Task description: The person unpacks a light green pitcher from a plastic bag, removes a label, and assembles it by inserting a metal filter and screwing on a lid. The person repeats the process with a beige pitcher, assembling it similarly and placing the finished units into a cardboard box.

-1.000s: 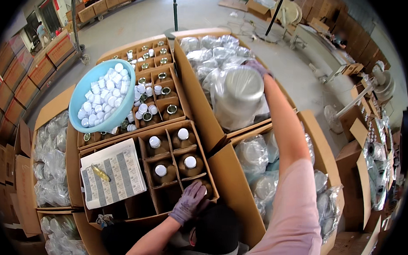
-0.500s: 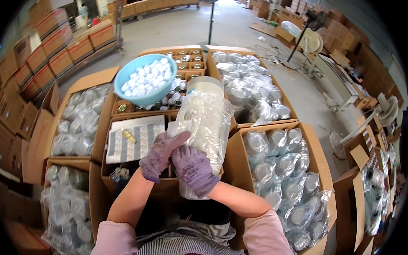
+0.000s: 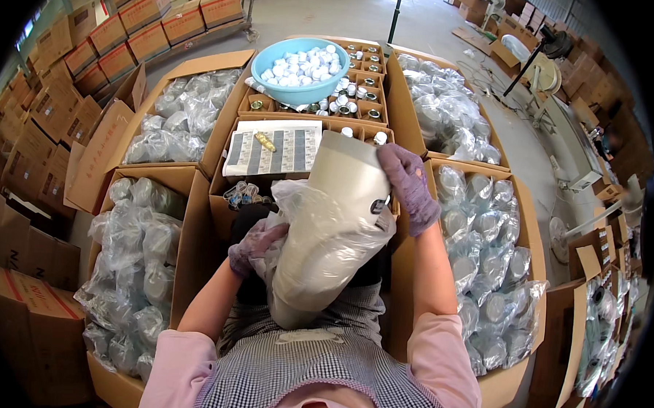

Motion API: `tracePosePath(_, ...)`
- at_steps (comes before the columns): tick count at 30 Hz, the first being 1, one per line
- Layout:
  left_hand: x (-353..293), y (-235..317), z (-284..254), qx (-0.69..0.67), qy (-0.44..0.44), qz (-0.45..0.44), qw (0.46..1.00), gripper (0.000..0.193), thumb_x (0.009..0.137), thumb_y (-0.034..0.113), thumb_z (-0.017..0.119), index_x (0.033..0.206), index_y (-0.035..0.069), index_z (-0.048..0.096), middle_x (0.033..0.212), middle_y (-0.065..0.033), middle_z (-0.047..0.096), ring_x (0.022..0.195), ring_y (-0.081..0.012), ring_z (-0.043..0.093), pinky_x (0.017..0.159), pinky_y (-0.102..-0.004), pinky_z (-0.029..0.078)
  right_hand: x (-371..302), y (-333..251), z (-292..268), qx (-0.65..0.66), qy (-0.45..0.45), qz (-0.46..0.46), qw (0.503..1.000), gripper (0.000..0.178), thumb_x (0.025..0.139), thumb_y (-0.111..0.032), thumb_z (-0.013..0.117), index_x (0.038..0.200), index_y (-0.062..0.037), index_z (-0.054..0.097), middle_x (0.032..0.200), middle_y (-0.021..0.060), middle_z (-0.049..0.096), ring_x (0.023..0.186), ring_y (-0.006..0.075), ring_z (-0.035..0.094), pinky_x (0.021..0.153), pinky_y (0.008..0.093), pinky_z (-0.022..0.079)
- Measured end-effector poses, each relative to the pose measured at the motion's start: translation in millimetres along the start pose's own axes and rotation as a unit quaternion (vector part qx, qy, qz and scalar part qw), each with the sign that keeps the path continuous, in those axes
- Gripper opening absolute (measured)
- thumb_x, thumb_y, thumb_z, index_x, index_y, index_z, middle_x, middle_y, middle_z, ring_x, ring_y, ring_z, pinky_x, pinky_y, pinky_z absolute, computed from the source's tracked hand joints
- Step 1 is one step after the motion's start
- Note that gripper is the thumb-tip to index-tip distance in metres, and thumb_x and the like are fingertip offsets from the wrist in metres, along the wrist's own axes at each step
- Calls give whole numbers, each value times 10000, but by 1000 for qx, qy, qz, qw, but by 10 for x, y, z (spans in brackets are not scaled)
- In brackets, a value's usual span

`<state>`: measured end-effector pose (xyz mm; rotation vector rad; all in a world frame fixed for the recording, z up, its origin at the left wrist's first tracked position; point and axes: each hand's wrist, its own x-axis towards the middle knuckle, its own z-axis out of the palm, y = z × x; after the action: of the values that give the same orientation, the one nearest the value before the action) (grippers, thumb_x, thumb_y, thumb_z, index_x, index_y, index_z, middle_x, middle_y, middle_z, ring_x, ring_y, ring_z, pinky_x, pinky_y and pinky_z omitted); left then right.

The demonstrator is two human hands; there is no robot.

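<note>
A large grey, silvery cylinder (image 3: 337,226) lies tilted over my lap, its broad upper end bare. A clear plastic bag (image 3: 287,196) wraps its lower part. My right hand (image 3: 409,187), in a purple-grey work glove, grips the upper end at the rim, thumb side toward the cylinder. My left hand (image 3: 258,246), gloved alike, closes on the bunched bag at the cylinder's left side; its fingertips are partly hidden in the plastic. Just beyond lies a sheet of striped printed paper (image 3: 245,157) with a small gold-coloured piece (image 3: 265,141) on it.
A light-blue basin (image 3: 302,95) of white caps rests on a divided carton (image 3: 380,82) of capped pieces. Open cartons of plastic-wrapped cylindrical pieces flank me, near right (image 3: 542,261) and near left (image 3: 188,250). Stacked boxes (image 3: 146,41) stand far left. A fan (image 3: 556,43) stands far right.
The cylinder has come closer to my body and tilted, and its upper end now shows bare. My right hand has moved from the bag's lower end up to the rim; my left hand has come nearer.
</note>
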<state>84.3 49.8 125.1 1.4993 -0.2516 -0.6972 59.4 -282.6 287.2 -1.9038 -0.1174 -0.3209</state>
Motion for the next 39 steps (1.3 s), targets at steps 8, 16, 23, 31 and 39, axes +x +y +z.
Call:
tracePosePath(8, -535, 595, 404, 166, 236, 338, 896, 659, 842, 81, 719, 1419, -44, 425, 1441, -205, 480, 1338, -326, 480, 1107, -407, 394, -128, -406, 416, -372, -3, -122, 920, 268, 949, -415, 558, 1064, -250, 736, 818, 97, 690, 828, 313, 649, 781, 420, 498)
tracePosePath(16, -886, -82, 463, 338, 76, 279, 896, 1200, 730, 341, 877, 1526, -102, 96, 1492, -350, 317, 1385, -455, 374, 1149, -455, 343, 322, -764, 474, -139, -239, -24, 961, 499, 959, -409, 585, 1242, -5, 658, 1077, 166, 718, 970, 223, 695, 864, 331, 527)
tracePosePath(23, -715, 1213, -613, 243, 35, 128, 961, 174, 937, 153, 674, 1041, 25, 727, 969, -86, 735, 874, -210, 720, 810, -314, 571, 348, -58, 795, -153, -60, -86, 983, 318, 970, -307, 602, 1068, -26, 712, 919, 167, 715, 820, 254, 699, 734, 358, 530)
tracePosePath(31, 1040, 1168, -238, 165, 198, 227, 939, 236, 990, 163, 607, 1145, -2, 675, 987, -92, 710, 898, -146, 663, 811, -268, 529, 650, 1039, 765, -28, 52, -383, 922, 371, 1054, -185, 432, 1394, -35, 427, 887, 129, 743, 755, 263, 719, 694, 366, 578)
tracePosePath(39, 1562, 774, -776, 160, 326, 152, 919, 312, 993, 219, 617, 1208, -8, 623, 948, -53, 673, 856, -133, 629, 790, -257, 516, 595, 1071, 752, 130, 5, -272, 953, 364, 1100, -237, 265, 1382, -65, 417, 794, 153, 639, 671, 247, 575, 752, 488, 543)
